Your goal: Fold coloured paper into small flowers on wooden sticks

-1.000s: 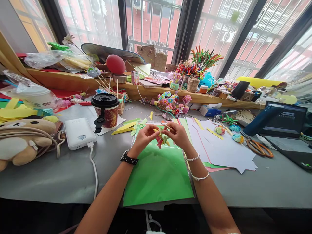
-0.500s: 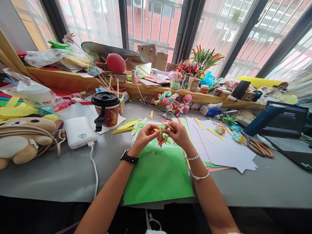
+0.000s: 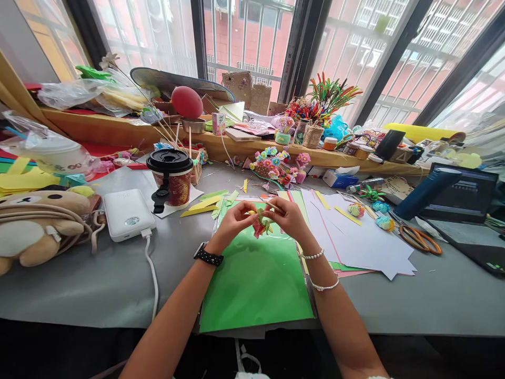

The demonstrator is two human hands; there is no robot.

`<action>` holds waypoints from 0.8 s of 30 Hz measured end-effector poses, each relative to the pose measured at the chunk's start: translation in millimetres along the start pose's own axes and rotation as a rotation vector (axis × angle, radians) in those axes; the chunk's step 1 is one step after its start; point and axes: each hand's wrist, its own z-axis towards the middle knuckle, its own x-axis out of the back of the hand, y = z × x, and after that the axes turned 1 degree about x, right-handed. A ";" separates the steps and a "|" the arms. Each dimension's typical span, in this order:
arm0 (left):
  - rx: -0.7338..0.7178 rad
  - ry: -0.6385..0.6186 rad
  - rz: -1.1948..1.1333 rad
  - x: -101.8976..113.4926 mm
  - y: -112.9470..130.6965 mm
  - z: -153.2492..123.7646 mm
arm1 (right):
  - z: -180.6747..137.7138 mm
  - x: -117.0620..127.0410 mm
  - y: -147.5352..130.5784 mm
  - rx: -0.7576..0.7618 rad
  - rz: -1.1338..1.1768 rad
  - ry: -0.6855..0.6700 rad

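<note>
- The left hand (image 3: pixel 232 218) and right hand (image 3: pixel 288 216) met above the far end of the green sheet (image 3: pixel 256 279), both pinching the small paper flower (image 3: pixel 261 223) between fingertips.
- The paper flower sat between the two grips, pink and yellow-green, hanging slightly below the fingers; neither hand was clearly nearer.
- A thin stick (image 3: pixel 272 204) lay in the right grip, its long axis running far-left to near-right.
- To the far left on the grey worktop (image 3: pixel 98 284), a lidded cup (image 3: pixel 171 178) stood shut, contents hidden.
- A small basket (image 3: pixel 313 136) on the far ledge held bright stems.
- Orange scissors (image 3: pixel 420 239) lay well apart at the right.
</note>
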 end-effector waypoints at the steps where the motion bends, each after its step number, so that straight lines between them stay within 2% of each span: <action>1: -0.003 -0.009 -0.001 -0.1 0.0 0.0 | -0.3 0.2 -0.3 -0.006 0.006 -0.003; 14: 0.094 -0.067 0.025 -1.1 -0.3 0.6 | -1.7 6.9 3.6 -0.074 0.018 -0.144; 24: 0.133 -0.090 0.033 1.8 -3.8 1.9 | -2.2 9.2 3.5 -0.103 0.020 -0.198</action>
